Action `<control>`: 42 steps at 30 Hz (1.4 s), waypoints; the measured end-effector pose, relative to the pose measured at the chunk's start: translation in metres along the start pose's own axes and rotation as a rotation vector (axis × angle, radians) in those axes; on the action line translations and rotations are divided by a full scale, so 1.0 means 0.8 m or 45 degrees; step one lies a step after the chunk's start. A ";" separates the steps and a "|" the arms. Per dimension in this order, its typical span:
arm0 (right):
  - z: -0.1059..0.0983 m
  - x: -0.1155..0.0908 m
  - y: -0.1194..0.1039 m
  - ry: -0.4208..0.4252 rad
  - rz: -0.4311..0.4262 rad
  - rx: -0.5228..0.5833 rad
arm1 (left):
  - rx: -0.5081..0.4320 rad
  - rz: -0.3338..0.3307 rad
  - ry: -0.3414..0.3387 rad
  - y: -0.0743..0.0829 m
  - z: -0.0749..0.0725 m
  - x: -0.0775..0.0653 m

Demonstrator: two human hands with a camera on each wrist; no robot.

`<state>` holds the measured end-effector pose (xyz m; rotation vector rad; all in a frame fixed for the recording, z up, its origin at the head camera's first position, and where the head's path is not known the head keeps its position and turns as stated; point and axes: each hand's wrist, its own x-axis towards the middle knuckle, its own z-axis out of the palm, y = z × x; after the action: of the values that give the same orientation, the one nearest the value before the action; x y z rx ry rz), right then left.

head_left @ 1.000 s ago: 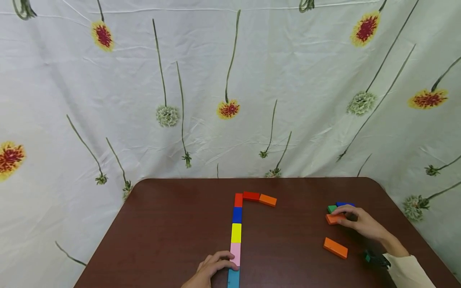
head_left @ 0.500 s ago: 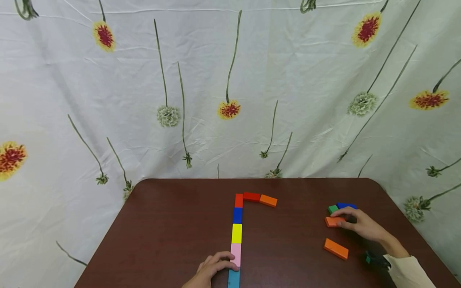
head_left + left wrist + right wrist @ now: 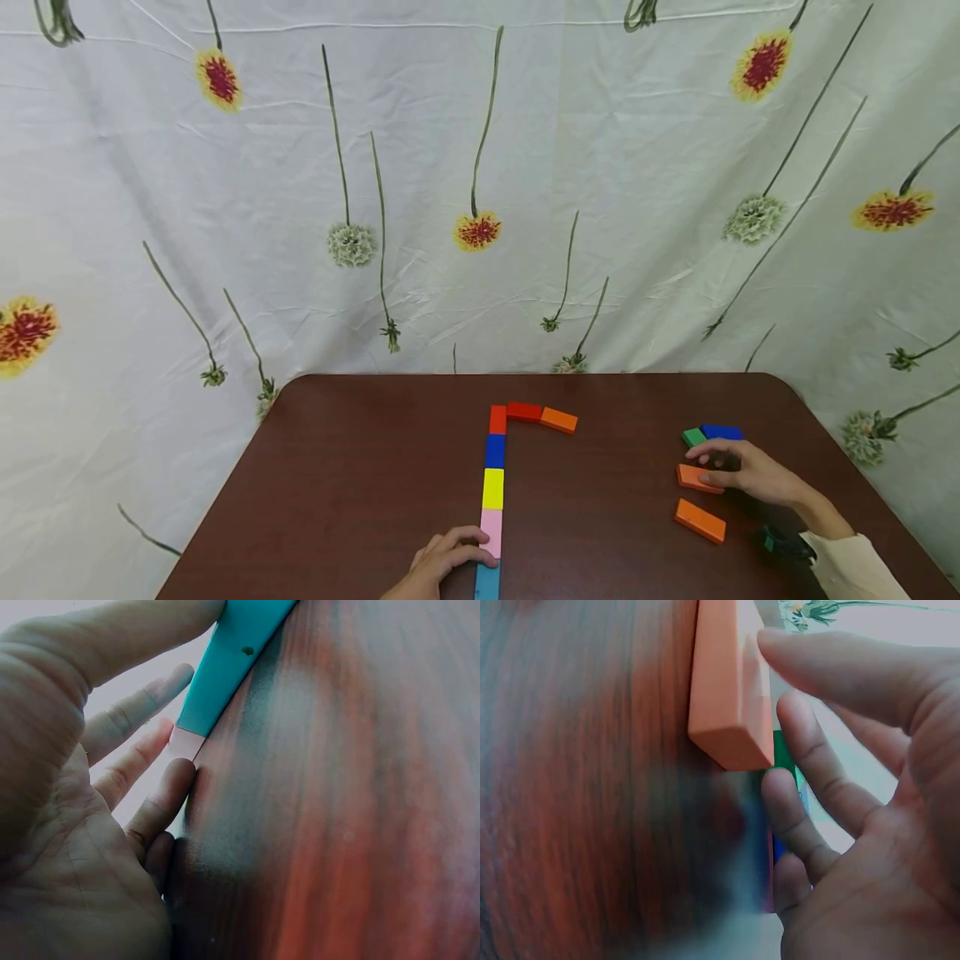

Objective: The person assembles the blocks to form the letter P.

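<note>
My left hand (image 3: 438, 562) lies beside a row of blocks in the head view. Its index finger touches the pink block (image 3: 491, 523) and its thumb rests at the light blue block (image 3: 487, 582). In the left wrist view the fingers (image 3: 161, 802) stretch along the row. On the right, my right hand (image 3: 765, 475) has its thumb on an orange block (image 3: 690, 476), while the index finger sits beyond the block's far edge. The right wrist view shows this orange block (image 3: 724, 697) flat on the table, with relaxed fingers beside it.
Yellow (image 3: 492, 488), blue (image 3: 495, 451) and red (image 3: 498, 419) blocks continue the row; another red block (image 3: 524, 412) and an orange one (image 3: 559, 420) turn right. Green (image 3: 694, 437) and blue (image 3: 722, 432) blocks lie beyond my right hand; another orange block (image 3: 701, 521) lies nearer.
The orange block under my right thumb has slid nearer to me, away from the green block, and the index finger now stands off it. My left hand has stayed in place.
</note>
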<state>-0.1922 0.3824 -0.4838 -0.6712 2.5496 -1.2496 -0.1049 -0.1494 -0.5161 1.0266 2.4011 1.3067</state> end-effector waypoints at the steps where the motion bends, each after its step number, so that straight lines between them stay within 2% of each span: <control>1: 0.001 0.000 0.000 -0.013 0.016 0.013 | -0.002 0.001 0.001 0.000 0.000 0.000; 6: 0.005 0.002 0.002 -0.068 0.041 0.058 | 0.009 -0.010 0.004 0.000 0.002 -0.002; 13: 0.010 -0.001 0.001 -0.047 -0.087 0.090 | 0.010 -0.020 0.001 0.000 0.002 -0.002; 19: 0.010 0.000 0.001 -0.093 -0.130 0.114 | 0.014 -0.019 -0.001 -0.001 0.002 -0.002; 21: 0.008 -0.001 0.000 -0.136 -0.137 0.136 | 0.012 -0.019 -0.002 -0.001 0.002 -0.002; 28: -0.001 -0.007 0.003 -0.401 -0.178 0.445 | 0.007 -0.018 -0.006 -0.001 0.001 -0.001; 30: -0.002 -0.009 0.004 -0.434 -0.201 0.458 | 0.010 -0.004 0.001 -0.001 0.001 0.000; 35: -0.001 -0.010 0.005 -0.433 -0.202 0.414 | 0.022 0.029 0.013 -0.003 0.002 0.000; 42: 0.004 -0.008 0.004 -0.298 -0.145 0.286 | 0.018 0.025 0.016 -0.001 0.001 0.000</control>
<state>-0.1864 0.3847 -0.4881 -0.8647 2.1711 -1.3774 -0.1045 -0.1493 -0.5175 1.0515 2.4190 1.3077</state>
